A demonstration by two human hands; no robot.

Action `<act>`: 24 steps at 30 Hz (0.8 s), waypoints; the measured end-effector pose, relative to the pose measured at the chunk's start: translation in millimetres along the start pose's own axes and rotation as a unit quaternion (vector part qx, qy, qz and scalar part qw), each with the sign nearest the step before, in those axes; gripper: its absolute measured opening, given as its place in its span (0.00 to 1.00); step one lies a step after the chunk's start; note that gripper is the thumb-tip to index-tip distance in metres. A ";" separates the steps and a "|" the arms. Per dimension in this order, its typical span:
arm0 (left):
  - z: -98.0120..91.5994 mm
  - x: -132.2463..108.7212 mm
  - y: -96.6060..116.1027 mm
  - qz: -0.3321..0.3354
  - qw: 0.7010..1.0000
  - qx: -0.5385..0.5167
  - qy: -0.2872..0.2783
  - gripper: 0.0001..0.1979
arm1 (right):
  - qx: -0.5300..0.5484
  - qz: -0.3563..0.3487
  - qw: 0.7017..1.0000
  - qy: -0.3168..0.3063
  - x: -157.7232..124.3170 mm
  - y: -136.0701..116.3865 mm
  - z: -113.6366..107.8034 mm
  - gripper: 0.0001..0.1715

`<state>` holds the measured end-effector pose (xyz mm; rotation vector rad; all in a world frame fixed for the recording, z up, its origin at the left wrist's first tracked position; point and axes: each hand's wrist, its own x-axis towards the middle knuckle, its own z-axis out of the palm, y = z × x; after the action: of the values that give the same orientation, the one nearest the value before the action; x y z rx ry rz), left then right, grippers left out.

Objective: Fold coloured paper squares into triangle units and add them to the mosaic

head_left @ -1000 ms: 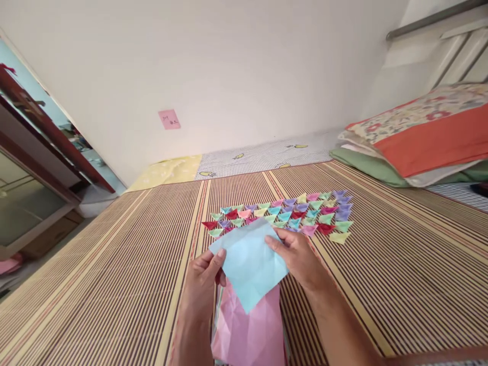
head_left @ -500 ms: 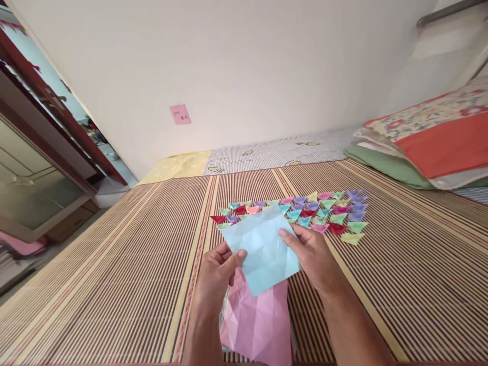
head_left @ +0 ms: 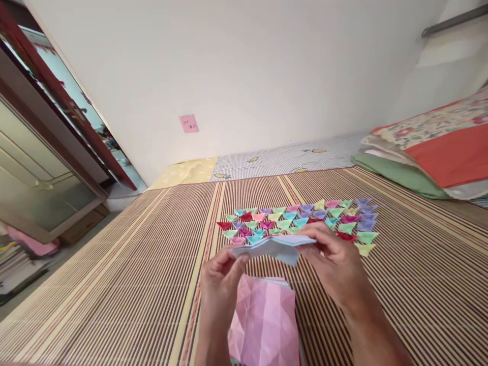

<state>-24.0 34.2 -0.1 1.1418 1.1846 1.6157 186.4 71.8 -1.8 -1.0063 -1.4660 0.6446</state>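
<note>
A light blue paper sheet (head_left: 275, 247) is held between both hands, tipped nearly edge-on above the striped bamboo mat (head_left: 114, 274). My left hand (head_left: 220, 279) pinches its left corner. Closed on the sheet's right edge is my right hand (head_left: 337, 264). Under the hands lies a creased pink paper sheet (head_left: 265, 320) on top of a small stack. Beyond the hands, several small folded paper pieces (head_left: 297, 221) in many colours lie in rows on the mat.
A stack of folded bedding and pillows (head_left: 430, 152) sits at the right. A checked sheet (head_left: 282, 157) runs along the white wall, which bears a pink note (head_left: 189, 123). A wooden cabinet (head_left: 46, 152) stands at the left beyond the mat's edge.
The blue sheet was facing me flat; now it is tilted nearly edge-on, with my right hand moved over its right edge. The view shifted slightly.
</note>
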 end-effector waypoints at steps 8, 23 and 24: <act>36.5 -4.6 -16.3 -0.066 0.995 -0.060 -0.042 0.15 | 0.043 0.111 0.993 -0.025 0.9 9.3 -11.7 0.15; -8.8 -55.0 -5.1 -0.149 0.976 -0.136 0.087 0.21 | 0.146 0.168 0.963 -0.150 -43.4 -22.3 12.8 0.18; -15.3 -53.5 -1.6 -0.124 0.974 -0.143 0.124 0.21 | 0.155 0.158 0.965 -0.142 -44.5 -26.8 22.0 0.18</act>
<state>-24.6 -19.6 -14.6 0.5991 1.1513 1.6986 156.6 24.0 -4.7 -0.9333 -1.3998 1.2530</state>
